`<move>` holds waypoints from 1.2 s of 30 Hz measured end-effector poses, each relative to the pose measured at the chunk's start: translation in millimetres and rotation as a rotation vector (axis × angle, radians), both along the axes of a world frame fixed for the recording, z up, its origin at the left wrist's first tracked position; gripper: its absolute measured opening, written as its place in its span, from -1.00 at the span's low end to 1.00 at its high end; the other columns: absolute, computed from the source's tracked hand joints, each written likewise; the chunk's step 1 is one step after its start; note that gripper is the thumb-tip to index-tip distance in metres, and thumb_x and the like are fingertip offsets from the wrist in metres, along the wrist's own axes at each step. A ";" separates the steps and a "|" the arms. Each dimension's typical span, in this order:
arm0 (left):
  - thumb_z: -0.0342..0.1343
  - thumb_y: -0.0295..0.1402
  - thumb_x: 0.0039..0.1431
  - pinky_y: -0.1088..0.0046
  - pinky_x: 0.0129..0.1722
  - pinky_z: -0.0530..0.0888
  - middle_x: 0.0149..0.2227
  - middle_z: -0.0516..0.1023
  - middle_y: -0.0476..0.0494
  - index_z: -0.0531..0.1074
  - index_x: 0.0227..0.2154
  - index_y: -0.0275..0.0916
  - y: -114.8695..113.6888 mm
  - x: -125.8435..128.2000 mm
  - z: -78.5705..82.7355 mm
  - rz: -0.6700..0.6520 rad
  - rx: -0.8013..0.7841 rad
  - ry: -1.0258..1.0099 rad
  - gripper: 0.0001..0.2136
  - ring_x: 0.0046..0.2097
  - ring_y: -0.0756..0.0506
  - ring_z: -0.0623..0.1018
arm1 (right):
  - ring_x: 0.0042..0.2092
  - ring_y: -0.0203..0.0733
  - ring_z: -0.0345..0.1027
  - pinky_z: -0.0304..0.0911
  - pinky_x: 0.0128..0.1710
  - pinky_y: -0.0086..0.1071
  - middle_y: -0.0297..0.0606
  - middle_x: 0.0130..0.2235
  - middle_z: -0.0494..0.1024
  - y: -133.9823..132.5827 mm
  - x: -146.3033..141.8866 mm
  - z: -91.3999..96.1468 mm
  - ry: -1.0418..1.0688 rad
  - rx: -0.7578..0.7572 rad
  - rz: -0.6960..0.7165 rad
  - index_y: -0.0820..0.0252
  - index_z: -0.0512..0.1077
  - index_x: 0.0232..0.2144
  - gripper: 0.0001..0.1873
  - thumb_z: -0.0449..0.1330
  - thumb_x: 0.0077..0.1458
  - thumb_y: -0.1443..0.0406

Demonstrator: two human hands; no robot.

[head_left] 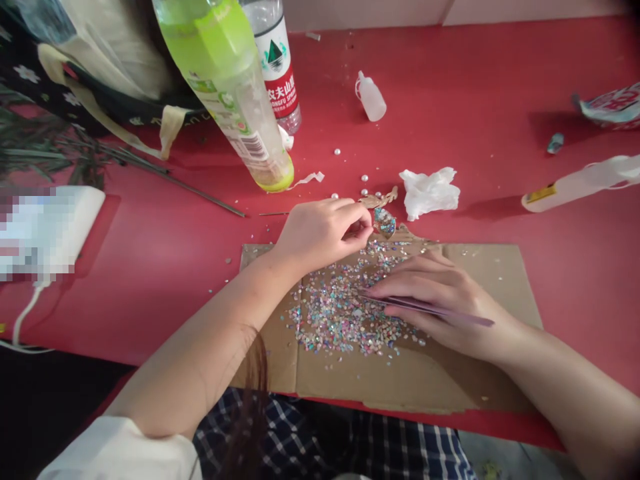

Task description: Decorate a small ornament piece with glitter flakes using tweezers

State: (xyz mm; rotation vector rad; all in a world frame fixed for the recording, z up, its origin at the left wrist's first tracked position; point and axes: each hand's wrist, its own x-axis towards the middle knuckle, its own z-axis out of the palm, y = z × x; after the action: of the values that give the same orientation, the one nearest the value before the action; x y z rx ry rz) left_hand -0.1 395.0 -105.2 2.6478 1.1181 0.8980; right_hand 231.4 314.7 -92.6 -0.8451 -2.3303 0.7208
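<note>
Grips slim mauve tweezers (450, 311) between thumb and fingers of the right hand (450, 283), tips aimed left at the loose stones (345, 317); cannot tell whether touching or just above. Curls the left hand (320, 230) farther back, thumb and forefinger drawn together right beside a leaf-shaped piece (385, 222); cannot tell whether that grip pinches it or only lies next to it.

Looks small and pointed at the near end, that leaf, with a gold-toned edge around a crust of turquoise, whitish and brownish chips. Placed at the far edge of the brown cardboard (493, 280), behind the stones. Just beyond, a knobbly gold-coloured ornament (377, 200), too small for finer detail.

Tiny and glittering, the stones: pink, aqua, lilac, blue, white and clear, thick over the middle of the board, straggling outward at the edges. Farther back on the red worktop (475, 93), crumpled white tissue (430, 192) and a few pearly beads (337, 151).
</note>
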 end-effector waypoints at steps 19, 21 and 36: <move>0.13 -0.37 0.31 0.42 -0.39 0.36 -0.38 0.65 0.05 0.58 -0.32 -0.15 0.6 2.1 -2.2 0.018 0.010 0.007 -0.87 -0.36 0.02 0.57 | -0.21 -0.17 0.62 0.30 -0.10 -0.19 -0.40 -0.24 0.76 -0.3 -3.7 5.1 -0.059 0.213 -0.042 0.00 0.57 -0.13 -0.89 0.24 0.38 0.30; 0.13 -0.36 0.31 0.42 -0.40 0.35 -0.39 0.65 0.05 0.57 -0.33 -0.15 0.5 2.0 -2.4 0.021 0.016 0.010 -0.87 -0.36 0.02 0.57 | -0.24 -0.16 0.61 0.31 -0.11 -0.18 -0.35 -0.28 0.75 0.7 -2.9 6.1 -0.063 0.225 -0.102 0.04 0.58 -0.16 -0.91 0.26 0.36 0.32; 0.12 -0.36 0.32 0.44 -0.39 0.34 -0.38 0.67 0.04 0.57 -0.32 -0.15 -0.2 2.6 -0.6 0.027 -0.009 0.010 -0.86 -0.39 0.02 0.56 | -0.27 -0.19 0.61 0.29 -0.08 -0.19 -0.38 -0.30 0.73 0.9 -0.3 9.5 -0.070 0.133 -0.069 0.02 0.55 -0.21 -0.86 0.19 0.37 0.33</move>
State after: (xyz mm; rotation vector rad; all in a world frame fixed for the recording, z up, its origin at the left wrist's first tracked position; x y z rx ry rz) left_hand 2.5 394.8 -105.8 2.6391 1.1603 0.8827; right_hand 231.1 315.6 -83.1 -0.8988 -2.3682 0.5092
